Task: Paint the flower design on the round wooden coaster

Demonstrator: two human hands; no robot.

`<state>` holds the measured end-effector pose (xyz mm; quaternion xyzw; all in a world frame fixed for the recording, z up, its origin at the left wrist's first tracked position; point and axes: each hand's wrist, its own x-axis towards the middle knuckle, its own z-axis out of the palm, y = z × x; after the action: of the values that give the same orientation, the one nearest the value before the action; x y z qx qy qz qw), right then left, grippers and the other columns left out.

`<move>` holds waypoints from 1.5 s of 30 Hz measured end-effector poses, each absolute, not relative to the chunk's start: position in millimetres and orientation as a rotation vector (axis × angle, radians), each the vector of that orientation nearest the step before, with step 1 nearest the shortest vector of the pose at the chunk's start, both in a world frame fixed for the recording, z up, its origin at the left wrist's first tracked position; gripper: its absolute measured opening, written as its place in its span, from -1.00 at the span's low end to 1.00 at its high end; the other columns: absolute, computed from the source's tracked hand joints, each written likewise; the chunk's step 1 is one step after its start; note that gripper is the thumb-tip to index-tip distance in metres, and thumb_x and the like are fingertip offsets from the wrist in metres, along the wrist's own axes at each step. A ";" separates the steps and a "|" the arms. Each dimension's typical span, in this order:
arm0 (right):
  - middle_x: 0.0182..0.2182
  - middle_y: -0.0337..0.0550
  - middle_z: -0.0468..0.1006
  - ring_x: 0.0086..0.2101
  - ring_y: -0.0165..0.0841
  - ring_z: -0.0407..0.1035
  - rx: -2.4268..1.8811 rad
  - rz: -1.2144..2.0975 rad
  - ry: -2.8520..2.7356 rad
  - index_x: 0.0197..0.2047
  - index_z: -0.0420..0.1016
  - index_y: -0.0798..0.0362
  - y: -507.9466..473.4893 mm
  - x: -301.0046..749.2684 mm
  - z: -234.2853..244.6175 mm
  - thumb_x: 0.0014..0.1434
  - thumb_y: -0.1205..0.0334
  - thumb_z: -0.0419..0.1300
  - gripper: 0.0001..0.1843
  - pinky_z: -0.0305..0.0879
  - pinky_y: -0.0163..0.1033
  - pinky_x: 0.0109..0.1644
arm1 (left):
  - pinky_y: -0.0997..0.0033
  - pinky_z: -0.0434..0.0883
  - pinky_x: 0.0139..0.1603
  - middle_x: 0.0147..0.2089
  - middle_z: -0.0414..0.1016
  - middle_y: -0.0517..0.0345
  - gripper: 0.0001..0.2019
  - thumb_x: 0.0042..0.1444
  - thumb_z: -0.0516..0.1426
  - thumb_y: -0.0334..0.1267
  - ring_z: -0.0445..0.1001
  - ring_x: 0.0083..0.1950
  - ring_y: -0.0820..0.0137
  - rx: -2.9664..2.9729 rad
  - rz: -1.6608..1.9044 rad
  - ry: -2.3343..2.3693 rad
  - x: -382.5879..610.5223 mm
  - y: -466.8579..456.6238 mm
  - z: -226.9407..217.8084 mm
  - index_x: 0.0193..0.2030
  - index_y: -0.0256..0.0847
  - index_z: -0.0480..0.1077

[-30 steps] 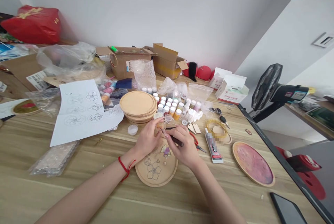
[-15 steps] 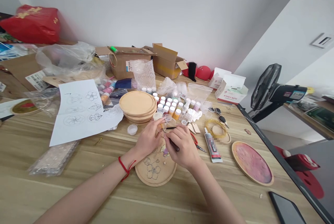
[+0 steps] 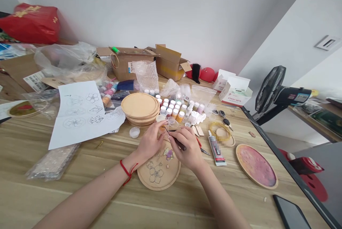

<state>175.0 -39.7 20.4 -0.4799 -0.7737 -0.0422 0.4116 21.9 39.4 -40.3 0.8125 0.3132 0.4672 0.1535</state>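
My left hand (image 3: 151,137), with a red string at the wrist, is closed on a small clear cup (image 3: 162,129) that has something orange in it. In my right hand (image 3: 187,147) is a slim tool with a dark handle (image 3: 179,145). Its thin tip points into or against the cup's edge; I cannot tell whether it is a brush. Below both hands lies a round wooden plate (image 3: 171,177) with outlined flowers, a purple and yellow painted flower (image 3: 169,154) and a small star shape. My right hand overlaps the plate's upper right edge.
Stacked wooden plates (image 3: 139,105) and white-capped paint jars (image 3: 175,107) stand behind my hands. Paper with drawings (image 3: 77,115) and a lidless cup (image 3: 134,132) lie left. Right are a glue tube (image 3: 217,150), gold wire (image 3: 220,131), a pink plate (image 3: 256,166) and a phone (image 3: 291,213).
My right hand has turned slightly and shifted up and right, so more of the dark handle and the purple flower shows. The cup stays in my left hand, its orange contents more visible.
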 end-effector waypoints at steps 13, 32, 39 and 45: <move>-0.41 -0.17 0.57 -0.36 -0.33 0.42 -1.208 -0.143 -1.891 -0.23 0.47 0.01 -38.3 174.8 18.6 0.32 0.34 0.11 -0.88 0.33 -0.07 -0.05 | 0.12 0.46 0.18 0.15 0.50 0.02 -0.61 0.26 0.08 -0.35 0.48 0.19 0.22 2.315 1.297 0.936 21.4 37.2 -37.5 0.22 -0.11 0.21; -0.38 -0.18 0.60 -0.36 -0.33 0.43 -1.169 -0.194 -1.993 -0.21 0.44 0.00 -38.9 176.0 20.0 0.29 0.38 0.12 -0.89 0.30 -0.07 -0.04 | 0.17 0.46 0.18 0.15 0.51 0.03 -0.61 0.26 0.09 -0.36 0.48 0.19 0.26 2.311 1.324 0.928 21.9 37.3 -37.4 0.21 -0.14 0.23; -0.41 -0.22 0.61 -0.40 -0.37 0.43 -1.152 -0.237 -1.984 -0.25 0.42 0.00 -39.0 174.7 19.0 0.27 0.39 0.14 -0.89 0.30 -0.06 -0.02 | 0.17 0.46 0.18 0.15 0.51 0.05 -0.59 0.23 0.09 -0.40 0.48 0.19 0.26 2.309 1.316 0.931 21.3 37.6 -37.7 0.21 -0.13 0.23; -0.42 -0.23 0.61 -0.41 -0.37 0.44 -1.174 -0.224 -1.957 -0.25 0.43 -0.02 -38.3 175.0 18.6 0.28 0.39 0.13 -0.88 0.30 -0.04 0.01 | 0.15 0.47 0.17 0.15 0.51 0.03 -0.62 0.26 0.09 -0.37 0.48 0.19 0.25 2.319 1.316 0.943 21.6 37.1 -36.7 0.21 -0.13 0.23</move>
<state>175.0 -38.3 18.6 -0.4666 -0.7778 -0.0890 0.4116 21.6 37.1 -36.7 0.8098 0.3295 0.4596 0.1560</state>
